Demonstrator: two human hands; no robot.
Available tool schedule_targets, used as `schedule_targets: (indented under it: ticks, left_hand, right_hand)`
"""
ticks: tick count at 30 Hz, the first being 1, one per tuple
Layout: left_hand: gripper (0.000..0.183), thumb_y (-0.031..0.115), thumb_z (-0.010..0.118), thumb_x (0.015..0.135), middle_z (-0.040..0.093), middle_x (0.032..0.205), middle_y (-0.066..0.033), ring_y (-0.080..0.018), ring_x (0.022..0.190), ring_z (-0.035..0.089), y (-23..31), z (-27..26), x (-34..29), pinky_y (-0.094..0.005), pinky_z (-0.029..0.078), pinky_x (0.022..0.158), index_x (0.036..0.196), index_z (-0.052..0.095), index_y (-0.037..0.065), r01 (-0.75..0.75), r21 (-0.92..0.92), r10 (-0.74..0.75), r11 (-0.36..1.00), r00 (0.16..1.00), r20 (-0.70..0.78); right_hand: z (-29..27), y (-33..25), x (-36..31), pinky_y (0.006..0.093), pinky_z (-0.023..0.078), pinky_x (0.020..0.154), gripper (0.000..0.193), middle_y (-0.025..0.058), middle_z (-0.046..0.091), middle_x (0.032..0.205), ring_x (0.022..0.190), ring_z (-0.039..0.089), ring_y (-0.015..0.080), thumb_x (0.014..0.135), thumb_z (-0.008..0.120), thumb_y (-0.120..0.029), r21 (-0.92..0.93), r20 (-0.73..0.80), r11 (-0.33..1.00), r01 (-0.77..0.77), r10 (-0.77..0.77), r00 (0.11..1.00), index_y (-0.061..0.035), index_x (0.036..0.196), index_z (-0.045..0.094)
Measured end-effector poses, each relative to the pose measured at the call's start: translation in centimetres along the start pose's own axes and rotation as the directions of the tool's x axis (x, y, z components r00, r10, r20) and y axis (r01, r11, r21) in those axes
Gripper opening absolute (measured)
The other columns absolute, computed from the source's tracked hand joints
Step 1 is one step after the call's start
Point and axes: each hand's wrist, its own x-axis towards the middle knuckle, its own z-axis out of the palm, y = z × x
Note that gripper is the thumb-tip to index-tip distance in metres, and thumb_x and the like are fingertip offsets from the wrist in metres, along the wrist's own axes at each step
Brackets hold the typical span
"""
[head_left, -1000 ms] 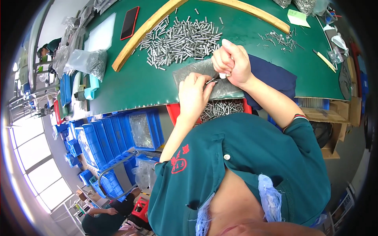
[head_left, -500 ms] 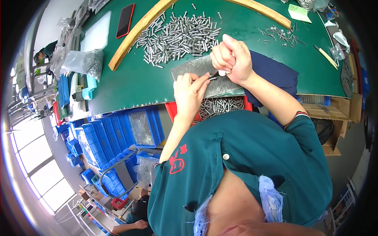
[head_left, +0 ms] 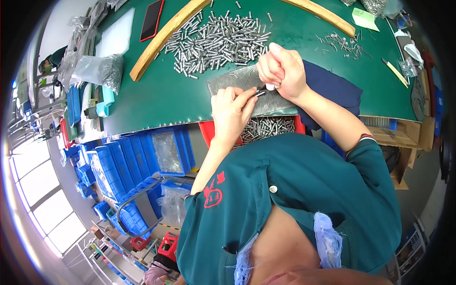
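A dark rectangular phone with a red edge (head_left: 152, 19), its screen black, lies at the top of the frame left of centre, just beside a flat white rectangular sheet (head_left: 115, 38). A clear plastic bag of small metal parts (head_left: 99, 70) sits at the upper left on the green mat. A pale green paper slip (head_left: 365, 19) lies at the upper right, with small clear bags (head_left: 407, 66) near the right edge.

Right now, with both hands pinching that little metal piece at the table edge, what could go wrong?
1. The small metal pin is pinched only by fingertips of the left hand, so it could slip and fall past the red bin below.
2. The right hand works over a grey metal plate, whose edge might scrape skin.
3. The loose pin pile could roll.
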Motion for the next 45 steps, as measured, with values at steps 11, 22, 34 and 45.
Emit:
schedule_targets:
  ticks: [11,22,34,45]
  left_hand:
    - [0.012,0.019,0.063,0.075,0.055,0.076,-0.0033,-0.0205,0.071,0.053,-2.1,-0.8,4.6,-0.033,0.039,0.065,0.087,0.065,0.015,0.051,0.166,-0.047,0.985,0.998,-0.031]
    - [0.015,0.007,0.058,0.072,0.055,0.084,-0.0008,-0.0207,0.079,0.052,-0.5,-2.0,2.9,-0.0331,0.038,0.068,0.084,0.061,0.014,-0.127,0.122,0.099,0.984,0.971,0.216]
    - [0.011,0.013,0.065,0.072,0.053,0.082,-0.0032,-0.0214,0.075,0.051,-0.1,-0.5,0.1,-0.0327,0.037,0.065,0.08,0.058,0.01,0.031,-0.031,-0.028,0.999,0.996,0.084]
    - [0.009,0.011,0.065,0.07,0.052,0.075,-0.0037,-0.0225,0.071,0.05,-0.3,0.0,-0.1,-0.0334,0.036,0.062,0.075,0.057,0.01,0.025,-0.084,-0.023,0.996,0.999,0.023]
  right_hand:
    - [0.7,-0.4,-0.2,0.0246,0.023,0.037,0.052,0.0001,0.028,0.039,0.036,0.024,0.0101,0.093,0.03,-0.023,-0.081,-0.039,0.996,0.031,-0.034,0.999,-0.0111,0.043,0.025]
    - [0.4,-0.5,-0.2,0.0247,0.023,0.037,0.052,0.0001,0.028,0.039,0.035,0.024,0.0101,0.093,0.03,-0.023,-0.073,-0.068,0.997,0.029,-0.034,0.997,-0.0111,0.043,0.025]
    - [0.6,-0.2,-0.4,0.0242,0.024,0.037,0.052,-0.0001,0.029,0.04,0.036,0.024,0.0095,0.094,0.028,-0.024,-0.026,0.013,1.0,0.006,-0.006,1.0,-0.011,0.043,0.025]
    - [0.9,0.4,-1.1,0.0242,0.025,0.04,0.045,0.001,0.036,0.044,0.041,0.03,0.0096,0.091,0.037,-0.017,-0.065,0.105,0.992,0.107,-0.099,0.99,-0.0062,0.047,0.035]
